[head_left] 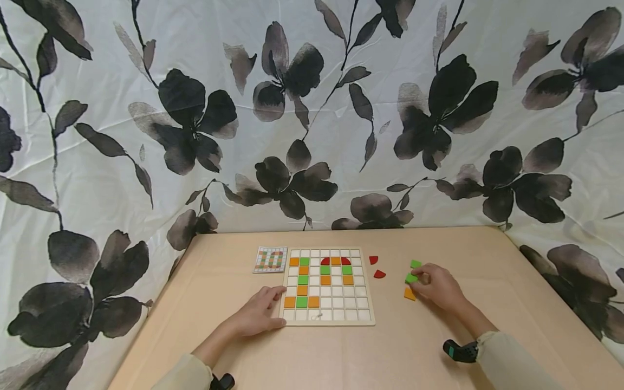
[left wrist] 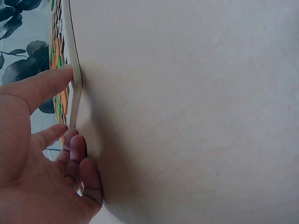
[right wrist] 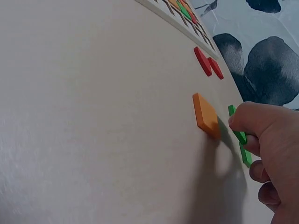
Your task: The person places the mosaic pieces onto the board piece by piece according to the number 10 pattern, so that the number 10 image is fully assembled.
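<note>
A pale wooden grid board [head_left: 372,303] lies on the table, with orange and green square tiles and red quarter-round tiles in some cells. At its left edge my left hand [head_left: 255,312] rests, thumb near the lower corner and fingertips touching the rim; the left wrist view shows the thumb and index finger fairly straight. To the right of the board, my right hand [head_left: 441,288] pinches a green square tile [right wrist: 239,133] between thumb and finger. Another green tile [head_left: 415,264] lies just beyond it. An orange tile [head_left: 409,293] lies on the near side of that hand.
Two red quarter-round tiles, one [head_left: 373,260] behind the other [head_left: 379,274], lie between the board and my right hand. A small pattern card [head_left: 270,259] with a coloured grid sits beside the board's upper left. Behind the table [head_left: 331,357] hangs a flowered cloth [head_left: 351,135].
</note>
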A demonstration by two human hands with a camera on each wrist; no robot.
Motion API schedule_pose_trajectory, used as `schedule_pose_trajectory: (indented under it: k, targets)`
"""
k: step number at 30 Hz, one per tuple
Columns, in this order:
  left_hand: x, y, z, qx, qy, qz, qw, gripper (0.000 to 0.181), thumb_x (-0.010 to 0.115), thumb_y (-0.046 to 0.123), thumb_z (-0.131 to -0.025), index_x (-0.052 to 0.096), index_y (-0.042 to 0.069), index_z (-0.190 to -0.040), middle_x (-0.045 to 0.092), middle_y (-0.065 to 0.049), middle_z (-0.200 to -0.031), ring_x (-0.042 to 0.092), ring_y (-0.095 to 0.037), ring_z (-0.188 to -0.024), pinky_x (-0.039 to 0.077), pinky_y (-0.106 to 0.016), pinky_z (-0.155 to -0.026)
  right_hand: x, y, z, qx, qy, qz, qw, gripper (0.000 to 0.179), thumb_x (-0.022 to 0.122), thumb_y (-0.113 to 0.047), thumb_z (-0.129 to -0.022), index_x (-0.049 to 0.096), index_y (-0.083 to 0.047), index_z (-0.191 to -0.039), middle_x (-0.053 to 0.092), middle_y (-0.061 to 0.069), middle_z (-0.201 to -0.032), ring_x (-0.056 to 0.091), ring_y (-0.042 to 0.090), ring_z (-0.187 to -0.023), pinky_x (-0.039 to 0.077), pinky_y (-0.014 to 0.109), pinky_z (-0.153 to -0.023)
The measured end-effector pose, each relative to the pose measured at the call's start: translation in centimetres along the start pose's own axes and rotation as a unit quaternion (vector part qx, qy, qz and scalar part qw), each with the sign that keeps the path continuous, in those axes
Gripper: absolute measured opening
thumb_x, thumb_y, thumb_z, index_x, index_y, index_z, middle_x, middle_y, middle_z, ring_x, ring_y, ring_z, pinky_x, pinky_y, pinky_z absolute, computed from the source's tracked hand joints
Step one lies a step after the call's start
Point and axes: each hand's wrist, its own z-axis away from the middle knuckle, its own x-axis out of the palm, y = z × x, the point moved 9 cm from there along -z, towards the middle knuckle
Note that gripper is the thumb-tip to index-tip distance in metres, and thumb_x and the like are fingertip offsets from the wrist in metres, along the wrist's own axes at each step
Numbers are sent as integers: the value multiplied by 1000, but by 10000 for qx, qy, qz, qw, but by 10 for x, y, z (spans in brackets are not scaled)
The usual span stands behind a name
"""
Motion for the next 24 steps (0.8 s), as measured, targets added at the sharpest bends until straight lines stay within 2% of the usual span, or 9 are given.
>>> schedule_pose_trajectory:
  k: [2,6,8,10,13,17,24]
  targets:
    - [0,-1,0,-19,18,-14,10000,78,75,37,-81,38,17,-146,46,-3,-122,42,-20,-112,36,-47,-96,2,-5,-1,-78,-46,-125,9999,25,75,-21,-82,73,-9,-104,66,15,-112,58,28,-94,49,42,-78]
    - [-1,-2,-1,-35,32,-22,10000,78,75,37,-81,38,18,-146,46,-2,-123,42,-20,-113,36,-48,-97,6,-16,-1,-120,-99,-341,9993,24,76,-19,-81,72,-12,-104,62,21,-125,56,38,-113,48,50,-89]
    - [0,-2,0,-40,23,-6,10000,78,75,37,-81,38,18,-147,46,-2,-123,42,-20,-114,36,-49,-98,8,-20,-1,-107,-170,-460,9987,24,75,-18,-82,72,-12,-105,60,22,-129,59,37,-106,51,46,-83]
    - [0,-2,0,-53,22,-2,10000,78,75,37,-81,38,18,-147,46,-3,-124,42,-21,-115,36,-50,-99,11,-25,-1,-111,-225,-552,9982,24,75,-17,-82,71,-13,-105,63,18,-123,60,28,-88,52,35,-73]
    - [-1,-2,1,-76,24,15,10000,78,75,36,-81,38,17,-147,46,-3,-125,42,-21,-116,35,-50,-100,15,-33,-2,-246,-286,-660,9971,25,75,-16,-81,72,-13,-105,67,9,-111,46,14,-65,41,24,-55]
    - [-1,-1,1,-62,40,17,10000,77,75,35,-81,38,17,-147,46,-3,-125,42,-21,-116,35,-50,-100,19,-45,-2,-463,-236,-701,9962,23,77,-17,-80,72,-16,-102,65,-1,-101,45,10,-63,40,22,-55]
    - [-1,0,2,-12,13,32,10000,77,75,35,-82,37,16,-147,46,-5,-126,42,-22,-116,35,-51,-100,29,-64,-3,-596,-305,-814,9944,21,78,-17,-79,73,-17,-100,66,-1,-99,45,12,-67,40,23,-58]
